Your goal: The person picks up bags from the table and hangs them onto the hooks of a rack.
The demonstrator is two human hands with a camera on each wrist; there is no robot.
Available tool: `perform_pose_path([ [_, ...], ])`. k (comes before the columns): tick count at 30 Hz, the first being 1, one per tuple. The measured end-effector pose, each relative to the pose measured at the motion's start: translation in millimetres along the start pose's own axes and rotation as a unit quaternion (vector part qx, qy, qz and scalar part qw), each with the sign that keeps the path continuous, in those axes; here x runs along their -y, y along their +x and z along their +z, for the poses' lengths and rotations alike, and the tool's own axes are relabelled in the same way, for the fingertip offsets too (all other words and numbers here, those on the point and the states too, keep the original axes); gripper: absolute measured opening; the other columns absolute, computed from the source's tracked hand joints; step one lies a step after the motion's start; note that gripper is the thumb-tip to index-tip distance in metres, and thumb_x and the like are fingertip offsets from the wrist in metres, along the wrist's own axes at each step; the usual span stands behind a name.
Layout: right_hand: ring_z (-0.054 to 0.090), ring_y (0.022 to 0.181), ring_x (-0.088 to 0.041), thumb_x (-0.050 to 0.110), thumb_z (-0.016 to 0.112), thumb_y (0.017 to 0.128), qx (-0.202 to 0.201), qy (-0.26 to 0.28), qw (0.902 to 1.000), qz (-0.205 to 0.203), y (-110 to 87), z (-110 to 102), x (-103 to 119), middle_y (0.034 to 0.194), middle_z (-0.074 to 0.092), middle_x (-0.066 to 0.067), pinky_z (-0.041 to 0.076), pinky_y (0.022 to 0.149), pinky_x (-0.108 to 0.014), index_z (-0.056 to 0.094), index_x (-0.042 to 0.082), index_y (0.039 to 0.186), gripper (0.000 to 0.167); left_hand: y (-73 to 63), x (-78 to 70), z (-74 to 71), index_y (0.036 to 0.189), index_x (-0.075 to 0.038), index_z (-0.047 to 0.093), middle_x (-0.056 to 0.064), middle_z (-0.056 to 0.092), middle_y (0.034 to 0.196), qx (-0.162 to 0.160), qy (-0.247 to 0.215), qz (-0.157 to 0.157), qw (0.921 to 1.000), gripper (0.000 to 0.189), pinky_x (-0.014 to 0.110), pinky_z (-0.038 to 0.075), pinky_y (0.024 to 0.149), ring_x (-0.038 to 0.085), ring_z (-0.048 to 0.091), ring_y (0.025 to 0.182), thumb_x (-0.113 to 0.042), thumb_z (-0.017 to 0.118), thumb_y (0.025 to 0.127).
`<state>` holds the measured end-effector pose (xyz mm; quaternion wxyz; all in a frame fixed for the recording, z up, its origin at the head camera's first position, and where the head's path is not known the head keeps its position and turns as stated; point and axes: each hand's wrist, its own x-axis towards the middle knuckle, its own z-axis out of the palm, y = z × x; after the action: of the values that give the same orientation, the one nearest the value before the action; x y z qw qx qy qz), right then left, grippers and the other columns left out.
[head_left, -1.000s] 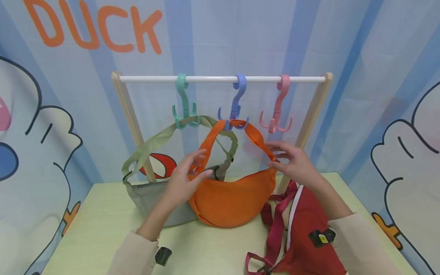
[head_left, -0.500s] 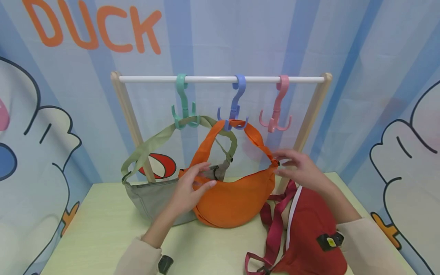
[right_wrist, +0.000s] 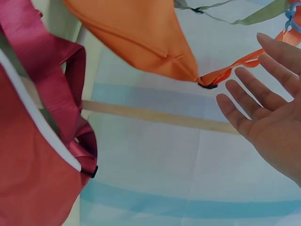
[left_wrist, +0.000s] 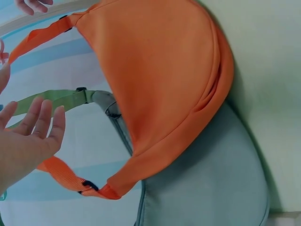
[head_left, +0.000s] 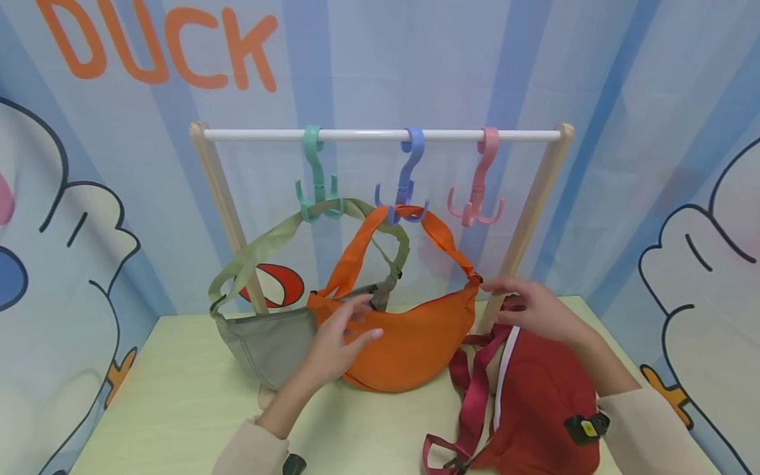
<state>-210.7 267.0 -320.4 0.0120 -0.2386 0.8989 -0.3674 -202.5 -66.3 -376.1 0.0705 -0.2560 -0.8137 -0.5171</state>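
An orange crossbody bag [head_left: 410, 343] hangs by its strap from the blue hook [head_left: 406, 171], its bottom close to the tabletop. In front of its left part is my left hand [head_left: 335, 346], fingers loosely bent and holding nothing; the left wrist view shows that hand [left_wrist: 28, 146] beside the orange strap [left_wrist: 63, 174]. Near the bag's right end my right hand [head_left: 537, 310] is spread, and in the right wrist view the hand [right_wrist: 277, 103] looks apart from the strap buckle [right_wrist: 207, 84]. A grey bag [head_left: 267, 343] hangs from the green hook [head_left: 316, 171], partly behind the orange one.
A red bag [head_left: 540, 396] with dark red straps [head_left: 475, 396] lies on the table [head_left: 172, 396] at the right. The pink hook [head_left: 477, 178] hangs bare on the white rail [head_left: 356, 136] of a wooden-legged rack. Behind stands a striped blue curtain [head_left: 368, 59].
Both hands have drawn away from the orange bag's strap ends. My right hand moved right and down, my left hand down and slightly right. The orange bag stays on the blue hook.
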Motion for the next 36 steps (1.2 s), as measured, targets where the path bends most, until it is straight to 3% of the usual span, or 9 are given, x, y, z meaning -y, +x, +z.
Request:
perform_pose_path([
  [11,0.052,0.1,-0.024,0.018,0.069,0.082,0.027,-0.04,0.9989,0.002,-10.2,2.4,-21.0,0.119,0.053,-0.012,0.048,0.078,-0.032,0.049,0.006,0.129,0.052,-7.1,8.6,18.1,0.131,-0.009,0.044,0.008,0.054,0.114,0.032,-0.011,-0.01,0.9994,0.052,0.05,0.042,0.082,0.03,0.05,0.104,-0.024,0.065,0.086],
  [17,0.048,0.111,-0.032,0.017,0.068,0.083,0.047,-0.019,0.9984,0.023,-13.6,5.4,-32.2,0.125,0.05,-0.017,0.047,0.082,-0.039,0.046,0.004,0.13,0.054,-11.4,14.9,29.4,0.131,-0.007,0.043,0.014,0.053,0.114,0.062,-0.015,-0.021,0.9978,0.053,0.05,0.043,0.083,0.032,0.049,0.104,-0.028,0.064,0.087],
  [30,0.046,0.112,-0.034,0.015,0.069,0.082,0.049,-0.008,0.9984,0.027,-21.5,15.8,-49.8,0.124,0.05,-0.016,0.048,0.08,-0.032,0.044,0.002,0.131,0.057,-21.8,22.0,64.5,0.132,-0.008,0.043,0.01,0.053,0.116,0.107,-0.029,-0.04,0.993,0.055,0.045,0.044,0.083,0.03,0.05,0.106,-0.034,0.061,0.087],
  [36,0.043,0.112,-0.036,0.015,0.069,0.082,0.049,0.015,0.9981,0.033,-26.6,20.0,-59.7,0.123,0.049,-0.018,0.049,0.079,-0.031,0.044,0.0,0.131,0.057,-25.2,23.8,78.8,0.131,-0.008,0.043,0.013,0.053,0.116,0.121,-0.04,-0.045,0.9909,0.052,0.041,0.047,0.081,0.031,0.05,0.105,-0.03,0.062,0.088],
])
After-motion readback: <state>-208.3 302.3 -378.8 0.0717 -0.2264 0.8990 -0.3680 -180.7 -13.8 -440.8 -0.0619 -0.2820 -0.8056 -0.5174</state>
